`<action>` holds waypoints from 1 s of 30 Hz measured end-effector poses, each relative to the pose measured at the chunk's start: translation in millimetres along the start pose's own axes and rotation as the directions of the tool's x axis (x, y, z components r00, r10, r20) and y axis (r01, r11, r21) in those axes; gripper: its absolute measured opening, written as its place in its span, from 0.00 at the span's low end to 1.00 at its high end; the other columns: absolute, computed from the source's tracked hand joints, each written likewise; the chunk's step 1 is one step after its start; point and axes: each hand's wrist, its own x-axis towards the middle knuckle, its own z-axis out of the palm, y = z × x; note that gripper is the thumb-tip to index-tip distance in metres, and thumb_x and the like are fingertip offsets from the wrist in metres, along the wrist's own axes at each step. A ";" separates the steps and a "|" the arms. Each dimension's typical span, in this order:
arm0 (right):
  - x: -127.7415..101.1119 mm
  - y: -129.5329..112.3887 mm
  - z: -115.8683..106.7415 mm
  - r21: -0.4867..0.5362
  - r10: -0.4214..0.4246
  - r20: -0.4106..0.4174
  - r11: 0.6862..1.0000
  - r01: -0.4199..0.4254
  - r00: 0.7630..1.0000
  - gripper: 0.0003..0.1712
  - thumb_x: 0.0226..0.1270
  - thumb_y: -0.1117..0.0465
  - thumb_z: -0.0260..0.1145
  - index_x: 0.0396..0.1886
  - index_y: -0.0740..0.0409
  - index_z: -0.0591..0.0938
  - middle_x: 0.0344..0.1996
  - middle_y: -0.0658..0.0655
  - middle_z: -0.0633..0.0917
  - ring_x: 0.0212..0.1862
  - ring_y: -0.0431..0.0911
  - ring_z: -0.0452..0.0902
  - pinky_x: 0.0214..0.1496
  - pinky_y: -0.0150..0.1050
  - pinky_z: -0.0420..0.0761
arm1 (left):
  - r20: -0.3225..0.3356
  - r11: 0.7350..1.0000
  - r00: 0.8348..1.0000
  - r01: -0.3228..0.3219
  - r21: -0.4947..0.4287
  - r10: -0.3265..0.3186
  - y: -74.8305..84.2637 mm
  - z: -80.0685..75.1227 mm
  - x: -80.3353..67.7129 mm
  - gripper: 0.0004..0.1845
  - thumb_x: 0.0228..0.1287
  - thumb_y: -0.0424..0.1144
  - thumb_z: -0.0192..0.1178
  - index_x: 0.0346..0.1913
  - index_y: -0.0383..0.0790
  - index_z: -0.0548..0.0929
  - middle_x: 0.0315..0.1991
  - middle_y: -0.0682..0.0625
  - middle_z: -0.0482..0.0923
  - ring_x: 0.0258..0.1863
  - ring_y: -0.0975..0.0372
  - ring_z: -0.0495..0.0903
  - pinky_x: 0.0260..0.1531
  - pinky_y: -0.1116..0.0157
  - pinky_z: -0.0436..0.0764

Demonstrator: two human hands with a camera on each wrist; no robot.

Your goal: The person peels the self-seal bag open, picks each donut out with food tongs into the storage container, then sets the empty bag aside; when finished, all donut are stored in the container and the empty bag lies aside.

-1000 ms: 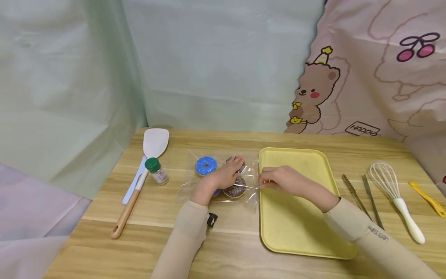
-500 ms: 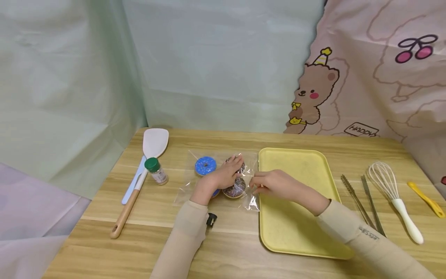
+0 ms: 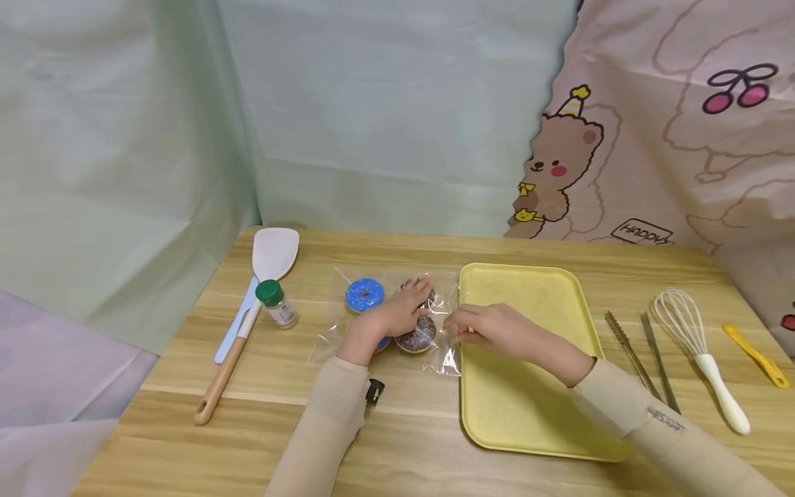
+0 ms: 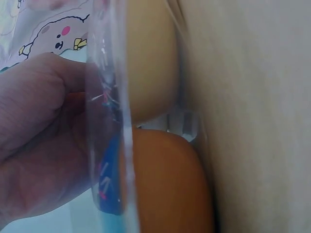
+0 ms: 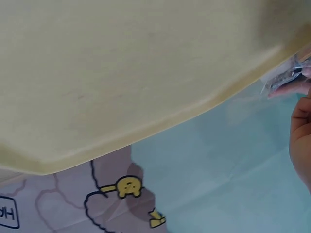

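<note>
A clear plastic bag (image 3: 333,330) lies on the table with blue-iced and chocolate sprinkled doughnuts inside. My left hand (image 3: 397,316) rests on top of it, fingers extended over the chocolate doughnuts (image 3: 417,335). Left of that hand shows a blue doughnut (image 3: 365,295); another blue one is mostly hidden beneath the hand. The left wrist view shows an orange-brown doughnut base (image 4: 170,182) and a paler one (image 4: 150,58) through the plastic. At the bag's right end, my right hand (image 3: 497,330) pinches its edge with curled fingers, just above the tray's left rim.
A yellow tray (image 3: 528,407) stands right of the bag. Beyond it lie tongs (image 3: 660,362), a whisk (image 3: 702,352) and a yellow-handled tool (image 3: 754,354). On the left are a green-capped shaker (image 3: 277,304), a spatula (image 3: 232,359) and a light-blue spreader (image 3: 238,323).
My right hand has shifted left from over the tray's rim, bringing the bag's edge toward the doughnuts, then stayed nearly still. The left hand has kept its place on the bag.
</note>
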 end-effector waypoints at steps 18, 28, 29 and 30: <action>-7.6 -6.5 -1.8 -0.034 0.002 0.037 0.999 -0.001 0.999 0.01 0.62 0.59 0.64 0.31 0.49 0.80 0.31 0.42 0.78 0.27 0.31 0.73 0.30 0.25 0.76 | 0.001 0.999 1.000 -0.009 -0.032 0.009 -4.8 -3.5 -3.6 0.30 0.74 0.37 0.42 0.72 0.32 0.47 0.74 0.41 0.40 0.73 0.49 0.35 0.71 0.52 0.40; -24.6 -0.6 0.6 -0.023 0.016 0.019 1.000 -0.016 1.000 0.07 0.62 0.66 0.64 0.32 0.49 0.78 0.29 0.42 0.76 0.26 0.32 0.70 0.27 0.25 0.74 | -0.008 0.997 0.999 -0.049 -0.058 0.048 -7.0 0.8 -2.8 0.29 0.73 0.36 0.42 0.72 0.30 0.47 0.74 0.39 0.40 0.73 0.48 0.36 0.71 0.51 0.40; -25.8 0.9 -0.5 -0.014 0.024 0.010 1.000 -0.023 1.000 0.07 0.61 0.66 0.64 0.33 0.49 0.77 0.29 0.42 0.76 0.27 0.32 0.70 0.27 0.26 0.74 | -0.009 0.997 0.999 -0.044 -0.057 0.044 -6.4 0.5 -2.1 0.30 0.73 0.36 0.42 0.72 0.31 0.48 0.74 0.40 0.40 0.73 0.49 0.36 0.71 0.52 0.40; -26.5 2.1 -1.5 -0.004 0.037 0.000 0.999 -0.037 0.999 0.07 0.60 0.65 0.66 0.33 0.49 0.77 0.28 0.41 0.76 0.27 0.32 0.71 0.27 0.26 0.74 | -0.011 0.998 0.999 -0.039 -0.058 0.039 -5.9 0.1 -1.4 0.29 0.73 0.36 0.42 0.72 0.31 0.48 0.74 0.41 0.40 0.73 0.49 0.36 0.71 0.52 0.40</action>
